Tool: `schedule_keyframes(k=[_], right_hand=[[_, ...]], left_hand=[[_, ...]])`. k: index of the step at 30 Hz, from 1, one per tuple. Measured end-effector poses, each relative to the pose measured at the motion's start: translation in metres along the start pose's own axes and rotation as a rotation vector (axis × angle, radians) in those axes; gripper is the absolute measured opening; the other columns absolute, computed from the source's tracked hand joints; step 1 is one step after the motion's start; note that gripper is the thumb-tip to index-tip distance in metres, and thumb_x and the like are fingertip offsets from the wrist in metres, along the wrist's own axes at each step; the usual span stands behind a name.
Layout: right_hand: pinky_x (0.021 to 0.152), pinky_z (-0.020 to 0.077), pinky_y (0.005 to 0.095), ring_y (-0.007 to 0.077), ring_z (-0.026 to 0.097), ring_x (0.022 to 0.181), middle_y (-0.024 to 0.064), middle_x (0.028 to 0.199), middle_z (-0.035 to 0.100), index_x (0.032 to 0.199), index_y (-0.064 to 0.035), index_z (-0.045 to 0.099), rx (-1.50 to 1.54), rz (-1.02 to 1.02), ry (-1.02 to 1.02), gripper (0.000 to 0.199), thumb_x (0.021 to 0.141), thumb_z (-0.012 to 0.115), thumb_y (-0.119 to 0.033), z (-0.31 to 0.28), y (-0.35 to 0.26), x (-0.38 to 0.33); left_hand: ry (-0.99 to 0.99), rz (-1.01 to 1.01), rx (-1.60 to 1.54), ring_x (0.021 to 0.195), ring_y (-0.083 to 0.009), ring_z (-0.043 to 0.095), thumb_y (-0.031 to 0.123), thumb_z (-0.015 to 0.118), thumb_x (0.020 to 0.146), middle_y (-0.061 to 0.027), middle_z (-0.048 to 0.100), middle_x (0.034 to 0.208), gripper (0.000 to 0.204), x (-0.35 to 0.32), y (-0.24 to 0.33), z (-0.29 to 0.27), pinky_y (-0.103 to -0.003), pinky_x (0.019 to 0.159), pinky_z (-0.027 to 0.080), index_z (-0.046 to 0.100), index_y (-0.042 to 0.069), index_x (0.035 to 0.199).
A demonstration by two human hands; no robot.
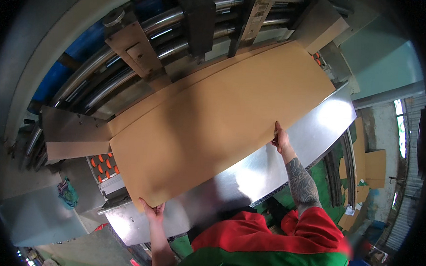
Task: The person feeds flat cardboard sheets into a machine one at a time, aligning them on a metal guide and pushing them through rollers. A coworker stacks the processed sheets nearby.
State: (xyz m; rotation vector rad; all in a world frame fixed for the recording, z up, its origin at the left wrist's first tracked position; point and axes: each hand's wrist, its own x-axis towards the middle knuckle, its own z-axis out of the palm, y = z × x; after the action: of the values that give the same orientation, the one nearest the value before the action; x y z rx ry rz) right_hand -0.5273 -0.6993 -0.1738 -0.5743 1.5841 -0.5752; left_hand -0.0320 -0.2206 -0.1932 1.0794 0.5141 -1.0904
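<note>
A large brown cardboard sheet (213,119) lies at the mouth of a machine, its far edge close to upright metal guides. My left hand (151,210) grips the sheet's near left corner, thumb on top and the other fingers mostly underneath. Farther right, my right hand (280,138) pinches the near edge the same way. A second cardboard edge (152,102) shows along the far side, behind the top sheet. Below the near edge spreads a shiny metal table (263,168), partly covered by the cardboard.
Metal side plates (75,131) flank the sheet's left end. Steel rollers (172,31) and a guide block (136,49) stand beyond it. Orange rollers (104,167) show at the left. A crumpled cloth (67,193) rests on the left panel. Cardboard pieces (374,164) lean at the right.
</note>
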Motion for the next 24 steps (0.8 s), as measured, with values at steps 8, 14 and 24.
schedule_keyframes(k=[8,14,24], right_hand=[[0.064,0.0537,0.0316,0.0155,0.067,0.072,-0.0001,0.09,0.072,0.113,-0.0189,0.069,-0.012,0.043,0.074,0.05,0.107,0.05,-0.065,0.016,-0.009,0.005],[0.067,0.0567,0.0344,0.0166,0.069,0.083,-0.0009,0.1,0.073,0.122,-0.0171,0.068,0.076,0.017,-0.05,0.059,0.106,0.048,-0.07,0.058,-0.016,0.046],[0.116,0.029,0.0616,0.0343,0.045,0.144,0.011,0.16,0.051,0.159,-0.0226,0.048,0.132,-0.041,-0.113,0.072,0.098,0.068,-0.055,0.036,-0.005,0.071]], left_hand=[[0.213,0.087,0.049,0.122,-0.0259,0.064,0.078,0.06,0.095,-0.0023,0.062,0.144,0.082,0.007,0.007,0.018,-0.047,0.1,0.058,0.05,0.022,0.154],[0.138,0.087,0.097,0.136,-0.0287,0.056,0.076,0.061,0.096,-0.0035,0.053,0.156,0.082,0.084,0.072,0.045,-0.052,0.107,0.054,0.044,0.026,0.16],[0.065,0.164,-0.049,0.164,-0.0311,0.013,0.085,0.051,0.093,-0.006,0.022,0.176,0.096,0.089,0.055,0.047,-0.066,0.13,0.009,0.029,0.031,0.17]])
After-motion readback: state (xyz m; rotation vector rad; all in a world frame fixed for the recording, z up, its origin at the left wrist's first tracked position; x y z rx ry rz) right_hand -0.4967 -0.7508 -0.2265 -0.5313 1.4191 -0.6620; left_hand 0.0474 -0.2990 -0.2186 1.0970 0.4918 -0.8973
